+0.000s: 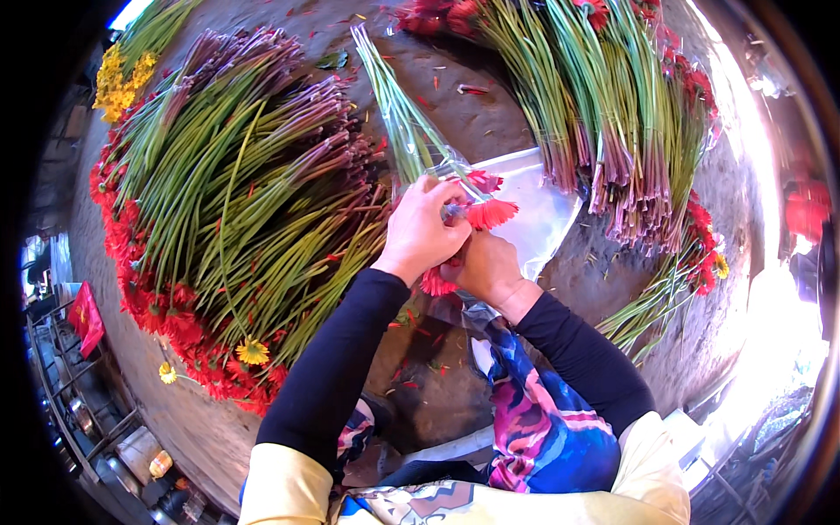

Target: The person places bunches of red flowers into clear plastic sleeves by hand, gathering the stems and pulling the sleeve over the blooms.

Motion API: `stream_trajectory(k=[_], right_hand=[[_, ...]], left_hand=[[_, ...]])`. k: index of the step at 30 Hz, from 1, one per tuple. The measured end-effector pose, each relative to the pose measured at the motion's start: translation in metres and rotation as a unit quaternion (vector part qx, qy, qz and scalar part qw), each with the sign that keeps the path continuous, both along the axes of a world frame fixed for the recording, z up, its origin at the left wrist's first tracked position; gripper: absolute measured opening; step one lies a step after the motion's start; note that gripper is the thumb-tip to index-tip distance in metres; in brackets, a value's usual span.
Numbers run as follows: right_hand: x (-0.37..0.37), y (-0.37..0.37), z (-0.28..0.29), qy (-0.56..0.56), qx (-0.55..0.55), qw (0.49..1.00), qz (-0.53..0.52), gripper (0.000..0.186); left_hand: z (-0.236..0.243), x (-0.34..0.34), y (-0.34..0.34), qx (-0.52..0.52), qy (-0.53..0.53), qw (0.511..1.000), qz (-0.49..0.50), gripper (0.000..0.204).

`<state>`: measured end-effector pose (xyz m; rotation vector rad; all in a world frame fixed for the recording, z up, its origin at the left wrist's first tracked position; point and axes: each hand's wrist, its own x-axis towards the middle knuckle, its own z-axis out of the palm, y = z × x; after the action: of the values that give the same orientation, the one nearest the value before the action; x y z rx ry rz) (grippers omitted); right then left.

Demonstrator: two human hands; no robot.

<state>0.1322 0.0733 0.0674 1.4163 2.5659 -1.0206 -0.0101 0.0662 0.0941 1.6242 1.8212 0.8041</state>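
A small bunch of red gerberas (493,213) lies in front of me, its green stems (394,101) pointing away and partly covered by clear plastic wrap. My left hand (424,226) is closed on the bunch, fingers pinched around the wrap just below the flower heads. Right beside it, my right hand (490,265) is curled at the flower heads, touching the left fingers. Red petals show above and below the hands. What exactly the right fingertips grip is hidden behind the knuckles. Under and beyond the right hand lie clear plastic sheets (547,219).
A large heap of red gerberas (254,184) with long stems spreads along the left. Several more bundles (604,105) lie at the far right, and loose stems (643,306) lie nearer. Yellow flowers (122,83) sit at the far left. Fallen petals dot the brown surface (490,122).
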Motion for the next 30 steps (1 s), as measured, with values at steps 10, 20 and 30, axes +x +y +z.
stream_trajectory(k=[10,20,30], right_hand=[[-0.003,0.003,0.011,-0.055,-0.009,0.998,0.013,0.043],[0.022,-0.012,-0.056,0.111,0.117,0.987,0.023,0.06],[0.001,-0.003,-0.007,0.036,-0.037,0.996,-0.078,0.045]], left_hand=[[0.003,0.004,0.003,-0.02,-0.016,0.999,-0.033,0.01],[0.027,0.027,-0.022,0.094,-0.006,0.977,-0.193,0.012],[0.011,0.011,-0.016,-0.022,0.148,0.988,-0.049,0.05]])
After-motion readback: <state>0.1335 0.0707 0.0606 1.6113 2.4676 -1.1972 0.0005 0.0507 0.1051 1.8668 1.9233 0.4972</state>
